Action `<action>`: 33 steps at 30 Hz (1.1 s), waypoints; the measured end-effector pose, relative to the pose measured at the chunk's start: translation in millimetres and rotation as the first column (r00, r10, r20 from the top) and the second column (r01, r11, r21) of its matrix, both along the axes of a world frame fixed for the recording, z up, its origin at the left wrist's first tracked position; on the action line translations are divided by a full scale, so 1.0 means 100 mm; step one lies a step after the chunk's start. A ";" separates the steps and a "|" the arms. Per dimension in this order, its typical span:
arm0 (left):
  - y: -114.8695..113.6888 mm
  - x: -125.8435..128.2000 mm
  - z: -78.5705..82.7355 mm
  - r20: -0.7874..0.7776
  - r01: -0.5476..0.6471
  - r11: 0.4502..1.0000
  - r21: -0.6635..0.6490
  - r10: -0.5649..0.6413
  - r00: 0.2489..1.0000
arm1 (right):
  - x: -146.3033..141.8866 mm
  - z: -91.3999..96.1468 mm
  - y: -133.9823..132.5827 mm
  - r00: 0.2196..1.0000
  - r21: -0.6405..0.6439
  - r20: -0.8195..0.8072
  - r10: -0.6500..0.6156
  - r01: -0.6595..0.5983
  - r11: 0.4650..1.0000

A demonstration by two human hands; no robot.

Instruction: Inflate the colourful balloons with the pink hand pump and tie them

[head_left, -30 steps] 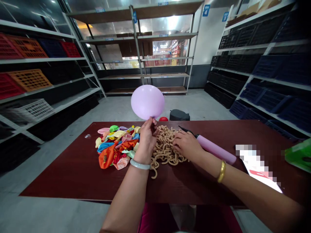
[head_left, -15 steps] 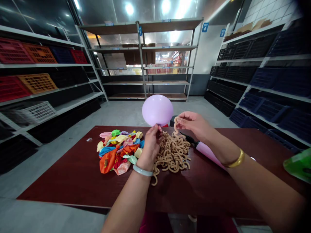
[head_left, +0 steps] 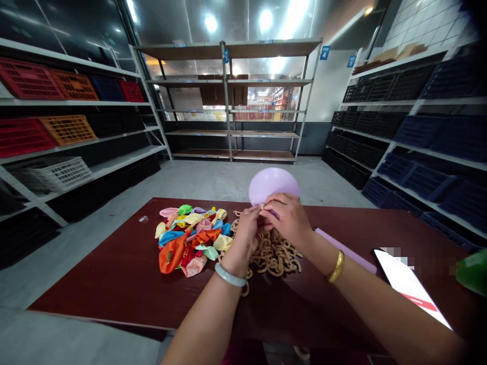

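An inflated lilac balloon [head_left: 272, 183] hangs just above the dark red table [head_left: 114, 284]. My left hand [head_left: 247, 229] pinches its neck from below. My right hand [head_left: 288, 219] is closed beside it, fingers pressed to the neck with a small tan clip between them. Under both hands lies a heap of tan curled clips [head_left: 273, 253]. Left of that heap sits a pile of flat, coloured balloons [head_left: 189, 239].
A lilac hand pump [head_left: 348, 246] lies on the table behind my right wrist. A phone [head_left: 409, 286] rests at the right, beside a green object [head_left: 473, 271] at the edge. Shelving racks with plastic crates line both sides and the back of the room.
My right hand lifted a tan clip from the heap and came to the balloon's neck. The balloon moved right and lower, and both hands now meet at it.
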State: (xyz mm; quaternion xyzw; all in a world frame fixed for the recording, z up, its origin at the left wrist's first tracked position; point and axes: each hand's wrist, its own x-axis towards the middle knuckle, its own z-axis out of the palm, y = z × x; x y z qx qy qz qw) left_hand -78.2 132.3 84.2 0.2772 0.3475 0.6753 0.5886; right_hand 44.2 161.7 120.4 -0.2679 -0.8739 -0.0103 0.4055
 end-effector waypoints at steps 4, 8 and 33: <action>0.05 -0.04 -0.07 0.131 0.064 0.998 -0.019 -0.061 0.990 | 0.10 0.03 -0.06 0.975 0.174 0.222 -0.030 -0.010 0.985; 0.10 -0.02 -0.13 0.195 0.048 0.998 -0.043 -0.039 0.980 | 0.14 0.03 -0.09 0.919 0.263 0.385 -0.082 -0.025 0.964; 0.11 -0.06 -0.16 -0.632 -0.295 0.885 0.359 0.464 0.621 | 0.05 -0.12 0.12 0.997 -0.524 -0.061 -0.056 0.015 0.851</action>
